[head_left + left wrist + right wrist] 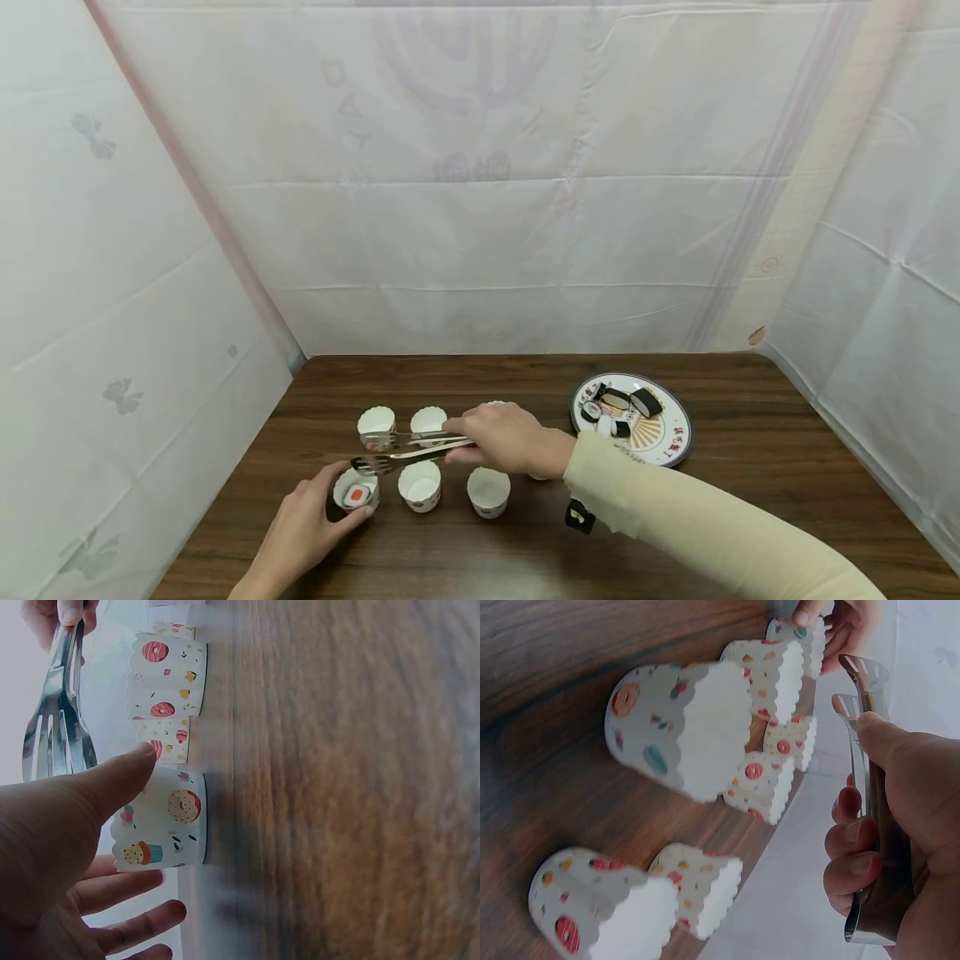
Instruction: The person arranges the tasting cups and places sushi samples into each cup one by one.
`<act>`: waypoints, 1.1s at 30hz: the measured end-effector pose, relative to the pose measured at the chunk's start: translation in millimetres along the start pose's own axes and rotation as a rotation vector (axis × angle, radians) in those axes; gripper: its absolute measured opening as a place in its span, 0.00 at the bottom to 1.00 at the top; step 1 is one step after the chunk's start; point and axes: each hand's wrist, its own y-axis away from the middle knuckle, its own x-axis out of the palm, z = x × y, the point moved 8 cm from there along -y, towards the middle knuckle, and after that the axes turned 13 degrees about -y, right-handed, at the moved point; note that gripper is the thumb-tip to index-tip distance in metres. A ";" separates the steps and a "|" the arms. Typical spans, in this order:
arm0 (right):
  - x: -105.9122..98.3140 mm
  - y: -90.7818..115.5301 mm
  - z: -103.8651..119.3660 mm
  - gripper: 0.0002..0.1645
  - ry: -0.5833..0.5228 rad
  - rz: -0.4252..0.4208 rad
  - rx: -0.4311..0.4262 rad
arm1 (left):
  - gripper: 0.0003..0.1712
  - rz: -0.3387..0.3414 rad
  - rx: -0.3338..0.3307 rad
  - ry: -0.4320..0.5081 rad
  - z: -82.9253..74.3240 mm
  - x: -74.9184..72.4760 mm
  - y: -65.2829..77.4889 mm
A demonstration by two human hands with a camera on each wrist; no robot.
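My left hand point(306, 515) holds a white paper baking cup point(161, 825) printed with cupcakes and donuts, thumb on one side and fingers on the other. Inside that cup lies a toy sushi piece point(357, 496) with an orange centre. Metal serving tongs point(420, 455) are gripped in my right hand point(504, 435), whose fingers wrap round the handles in the right wrist view. The slotted tips of the tongs are spread apart with nothing between them, just above and behind the left cup. Beside it stand two more front-row cups, a near one point(420, 485) and another point(489, 492).
Behind are further paper cups point(377, 419), some partly hidden by the right hand. At the back right, a round plate point(677, 417) bears several sushi pieces point(647, 402). A dark sushi piece point(579, 517) lies on the wooden table point(450, 567) beside the right sleeve.
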 end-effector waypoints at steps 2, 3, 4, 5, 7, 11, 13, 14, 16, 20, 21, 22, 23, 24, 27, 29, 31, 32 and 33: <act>-3.7 5.3 -4.4 0.22 -0.027 -0.008 0.006 | 0.46 -0.069 0.038 0.016 -4.6 -4.9 1.3; -5.3 7.9 -7.4 0.24 -0.042 -0.011 0.012 | 0.46 -0.103 0.061 0.020 -7.4 -7.5 1.7; -7.1 10.6 -10.4 0.25 -0.054 -0.011 0.022 | 0.47 -0.134 0.084 0.020 -10.3 -9.7 1.8; -9.2 13.5 -13.5 0.26 -0.062 -0.012 0.033 | 0.48 -0.166 0.104 0.023 -13.2 -12.0 2.0; -12.8 19.3 -20.5 0.27 -0.071 -0.012 0.058 | 0.49 -0.214 0.137 0.037 -18.7 -16.0 1.8; -20.8 31.3 -34.8 0.27 -0.069 -0.022 0.103 | 0.48 -0.242 0.164 0.059 -28.7 -19.8 0.7; -25.4 37.0 -41.1 0.27 -0.077 -0.033 0.110 | 0.48 -0.239 0.167 0.071 -33.2 -20.4 0.0; -27.5 39.7 -44.1 0.27 -0.081 -0.040 0.108 | 0.48 -0.238 0.168 0.074 -35.4 -20.6 -0.2; -32.3 45.3 -49.4 0.27 -0.088 -0.054 0.103 | 0.48 -0.240 0.174 0.079 -40.7 -21.1 -0.8; -40.6 57.4 -60.4 0.28 -0.086 -0.074 0.122 | 0.48 -0.264 0.207 0.089 -54.9 -22.7 -1.4; -42.6 60.8 -63.2 0.28 -0.087 -0.080 0.131 | 0.47 -0.269 0.213 0.087 -58.6 -22.9 -1.6; -44.5 64.1 -66.3 0.29 -0.089 -0.083 0.144 | 0.47 -0.270 0.216 0.087 -61.8 -22.6 -1.8; -46.6 67.7 -69.0 0.29 -0.093 -0.091 0.152 | 0.46 -0.266 0.214 0.094 -64.6 -22.2 -2.1; -48.7 71.6 -71.7 0.30 -0.095 -0.098 0.163 | 0.46 -0.257 0.208 0.102 -66.7 -21.2 -2.4; -54.8 83.7 -79.2 0.30 -0.105 -0.122 0.180 | 0.44 -0.221 0.176 0.112 -70.1 -15.9 -4.0; -58.4 92.2 -84.0 0.30 -0.105 -0.134 0.191 | 0.43 -0.191 0.154 0.120 -70.9 -11.3 -4.9; -61.7 100.9 -89.3 0.30 -0.090 -0.146 0.204 | 0.43 -0.176 0.144 0.114 -72.1 -6.9 -5.8; -63.4 105.1 -92.0 0.30 -0.079 -0.150 0.212 | 0.43 -0.174 0.142 0.109 -72.9 -5.3 -6.2; -65.4 109.2 -94.7 0.30 -0.066 -0.156 0.221 | 0.43 -0.168 0.137 0.107 -73.6 -3.8 -6.6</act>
